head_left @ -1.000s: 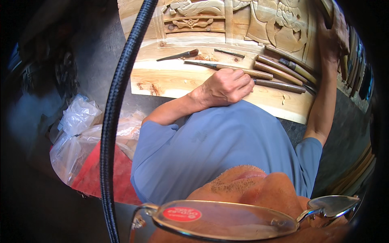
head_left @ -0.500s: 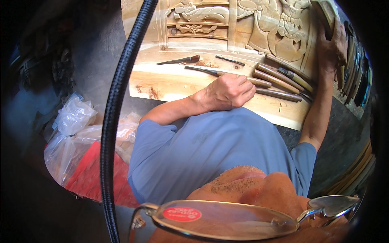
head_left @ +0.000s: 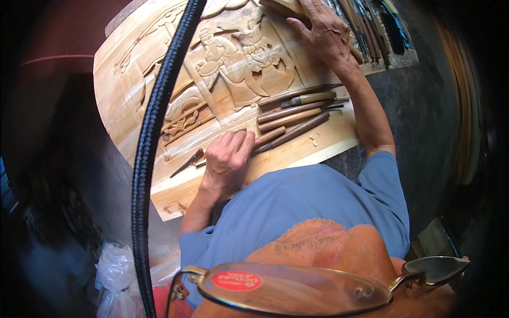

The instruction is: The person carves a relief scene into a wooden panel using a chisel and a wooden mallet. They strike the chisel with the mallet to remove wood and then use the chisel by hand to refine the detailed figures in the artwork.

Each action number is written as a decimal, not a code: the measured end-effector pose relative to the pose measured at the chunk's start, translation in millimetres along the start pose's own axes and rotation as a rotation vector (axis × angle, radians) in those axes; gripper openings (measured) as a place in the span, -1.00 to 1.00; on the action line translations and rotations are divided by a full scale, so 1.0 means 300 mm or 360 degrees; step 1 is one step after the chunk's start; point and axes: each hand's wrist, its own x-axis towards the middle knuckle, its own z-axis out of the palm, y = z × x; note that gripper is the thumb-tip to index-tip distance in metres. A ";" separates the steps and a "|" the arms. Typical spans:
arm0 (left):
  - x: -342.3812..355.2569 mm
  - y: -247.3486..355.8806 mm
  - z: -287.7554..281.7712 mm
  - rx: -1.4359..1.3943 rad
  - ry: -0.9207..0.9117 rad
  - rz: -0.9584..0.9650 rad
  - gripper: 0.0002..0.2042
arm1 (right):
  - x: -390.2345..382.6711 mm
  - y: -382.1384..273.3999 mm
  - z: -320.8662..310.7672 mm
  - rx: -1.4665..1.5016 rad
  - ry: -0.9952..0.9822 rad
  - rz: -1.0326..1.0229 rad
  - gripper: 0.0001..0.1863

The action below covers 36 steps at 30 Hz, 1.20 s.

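My left hand point(head_left: 227, 158) is closed, knuckles up, low over the front strip of a carved wooden panel point(head_left: 117, 117). A thin dark tip shows by its fingers; what they hold is hidden. Just right of it lie several carving chisels with wooden handles point(head_left: 290, 120), side by side. A short dark tool with a flared end point(head_left: 186, 162) rests to the left of that hand. At the panel's far right, my right hand point(head_left: 327, 38) grips a wooden block point(head_left: 284, 7), its thumb and fingers around the block's near end.
More long thin tools point(head_left: 366, 32) stand packed together beyond my right hand. A black braided cable point(head_left: 144, 175) crosses the view on the left. A clear plastic bag point(head_left: 117, 273) sits at the lower left. Long wooden strips point(head_left: 466, 106) stand at the right edge.
The view has swung to the right. My left hand has moved from in front of my chest to the tools on the panel. My right hand stays at the wooden block.
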 end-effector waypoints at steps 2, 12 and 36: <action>0.001 0.001 0.007 -0.0007 0.0026 0.0024 -0.84 | -0.023 0.048 -0.019 0.0006 -0.0085 0.0054 -0.41; -0.012 -0.013 0.022 0.0001 0.0065 0.0012 -0.84 | -0.137 0.437 -0.114 -0.0457 0.0086 0.0508 -0.78; 0.003 0.003 0.042 -0.0047 0.0009 -0.0035 -0.84 | -0.263 0.563 -0.034 -0.0476 -0.0309 0.0456 -0.80</action>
